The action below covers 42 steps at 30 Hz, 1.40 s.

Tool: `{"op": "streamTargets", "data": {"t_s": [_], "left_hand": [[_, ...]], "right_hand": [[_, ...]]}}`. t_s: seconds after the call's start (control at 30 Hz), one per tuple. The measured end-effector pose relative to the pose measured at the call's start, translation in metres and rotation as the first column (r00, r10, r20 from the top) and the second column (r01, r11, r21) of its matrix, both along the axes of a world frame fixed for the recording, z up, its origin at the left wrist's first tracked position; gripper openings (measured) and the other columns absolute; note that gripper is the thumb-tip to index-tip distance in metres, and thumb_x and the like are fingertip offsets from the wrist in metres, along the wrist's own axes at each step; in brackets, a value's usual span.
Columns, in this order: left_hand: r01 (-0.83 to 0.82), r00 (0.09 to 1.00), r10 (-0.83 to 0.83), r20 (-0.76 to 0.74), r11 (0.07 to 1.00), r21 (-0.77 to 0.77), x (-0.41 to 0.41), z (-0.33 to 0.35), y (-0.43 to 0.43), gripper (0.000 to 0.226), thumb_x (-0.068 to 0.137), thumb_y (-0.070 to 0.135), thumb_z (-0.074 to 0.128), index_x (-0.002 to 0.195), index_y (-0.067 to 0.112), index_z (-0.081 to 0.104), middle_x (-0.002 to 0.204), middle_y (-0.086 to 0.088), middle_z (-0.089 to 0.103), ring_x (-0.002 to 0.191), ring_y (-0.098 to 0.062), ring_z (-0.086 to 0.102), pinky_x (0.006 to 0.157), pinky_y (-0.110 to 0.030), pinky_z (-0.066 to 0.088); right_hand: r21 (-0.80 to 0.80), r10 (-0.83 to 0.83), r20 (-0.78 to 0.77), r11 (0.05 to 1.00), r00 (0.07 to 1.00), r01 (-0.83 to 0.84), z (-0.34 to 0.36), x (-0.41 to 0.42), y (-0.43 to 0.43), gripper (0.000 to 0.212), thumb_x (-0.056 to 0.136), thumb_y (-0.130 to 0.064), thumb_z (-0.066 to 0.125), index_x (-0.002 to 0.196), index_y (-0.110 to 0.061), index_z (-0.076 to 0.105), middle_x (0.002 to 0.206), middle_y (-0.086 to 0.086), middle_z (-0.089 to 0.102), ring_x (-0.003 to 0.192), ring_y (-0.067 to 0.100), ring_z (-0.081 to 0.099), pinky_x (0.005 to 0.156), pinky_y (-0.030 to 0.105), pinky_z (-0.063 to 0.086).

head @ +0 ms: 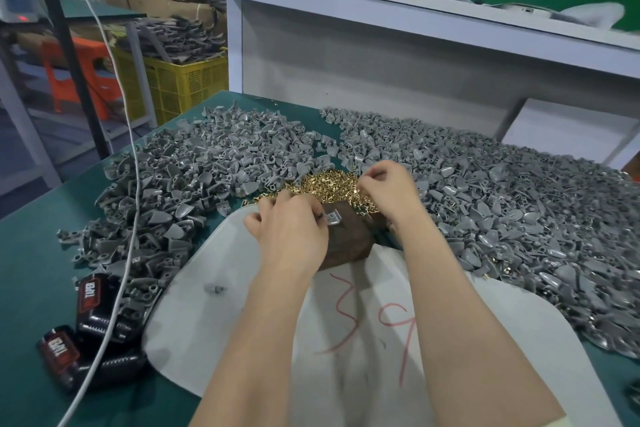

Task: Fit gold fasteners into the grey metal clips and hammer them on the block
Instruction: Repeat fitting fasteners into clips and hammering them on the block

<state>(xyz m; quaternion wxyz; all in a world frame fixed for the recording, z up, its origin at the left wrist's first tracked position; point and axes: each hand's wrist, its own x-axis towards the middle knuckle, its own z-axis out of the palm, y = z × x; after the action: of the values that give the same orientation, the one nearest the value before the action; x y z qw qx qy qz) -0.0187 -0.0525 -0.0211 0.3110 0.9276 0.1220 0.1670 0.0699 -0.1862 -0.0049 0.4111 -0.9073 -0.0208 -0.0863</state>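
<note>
— Left hand [291, 232]?
— Curled round one grey metal clip [333, 218], holding it down on top of the dark wooden block [349, 243]
— And the right hand [384, 184]?
— Just past the block, fingertips pinched into the heap of gold fasteners [325, 184]; too small to tell how many caught between them
— Together or apart?
— Near each other, not touching
— Block's place?
— On a white sheet [214, 322] scrawled in red, on the green table [31, 288], touching the gold heap at its far edge
— Around it?
— Loose grey clips [180, 184] piled left, far and right. Also a white cable [138, 191] trailing over the left pile, two black-and-red packs [93, 302] at the near left, a yellow crate [187, 83] beyond the table
</note>
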Motion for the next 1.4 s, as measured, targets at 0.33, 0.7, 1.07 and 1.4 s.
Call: {"op": "streamTargets", "data": {"t_s": [0.33,0.7,1.07,1.4], "left_hand": [[0.049,0.999,-0.048,-0.016,0.998,0.033,-0.001,0.002,-0.004,0.01,0.089,0.032,0.06,0.095,0.033,0.068,0.115,0.003,0.055,0.115,-0.027,0.037,0.078,-0.032,0.015],[0.071,0.997,-0.071,-0.02,0.997,0.012,-0.001,0.003,-0.004,0.012,0.091,0.031,0.057,0.093,0.032,0.069,0.113,0.002,0.054,0.115,-0.027,0.037,0.08,-0.033,0.017],[0.087,0.996,-0.087,-0.005,0.995,0.04,0.001,0.0,-0.003,0.013,0.09,0.027,0.058,0.095,0.029,0.069,0.11,0.001,0.054,0.112,-0.028,0.037,0.082,-0.035,0.021],[0.055,0.998,-0.054,-0.015,0.996,0.065,0.006,-0.001,-0.007,0.018,0.083,0.013,0.05,0.084,0.023,0.064,0.1,0.004,0.062,0.109,-0.026,0.041,0.077,-0.033,0.02]], "right_hand": [[0.134,0.17,-0.041,0.977,0.985,-0.163,0.015,-0.061,0.0,0.015,0.087,-0.005,0.063,0.097,-0.011,0.072,0.091,0.004,0.071,0.08,0.012,0.066,0.079,0.023,0.056],[-0.329,0.207,0.133,0.932,0.969,-0.154,-0.001,-0.067,0.013,0.008,0.089,-0.012,0.061,0.09,-0.013,0.068,0.087,-0.004,0.053,0.077,0.011,0.048,0.072,0.021,0.035],[-0.57,0.173,0.091,0.817,0.981,-0.092,0.01,-0.07,0.028,0.008,0.09,-0.01,0.055,0.091,-0.011,0.063,0.099,0.008,0.061,0.094,0.025,0.057,0.072,0.029,0.04],[-0.751,0.231,0.139,0.659,0.963,-0.05,0.017,-0.072,0.042,0.018,0.087,0.001,0.047,0.099,-0.002,0.059,0.104,0.015,0.06,0.099,0.031,0.059,0.069,0.031,0.039]]}}
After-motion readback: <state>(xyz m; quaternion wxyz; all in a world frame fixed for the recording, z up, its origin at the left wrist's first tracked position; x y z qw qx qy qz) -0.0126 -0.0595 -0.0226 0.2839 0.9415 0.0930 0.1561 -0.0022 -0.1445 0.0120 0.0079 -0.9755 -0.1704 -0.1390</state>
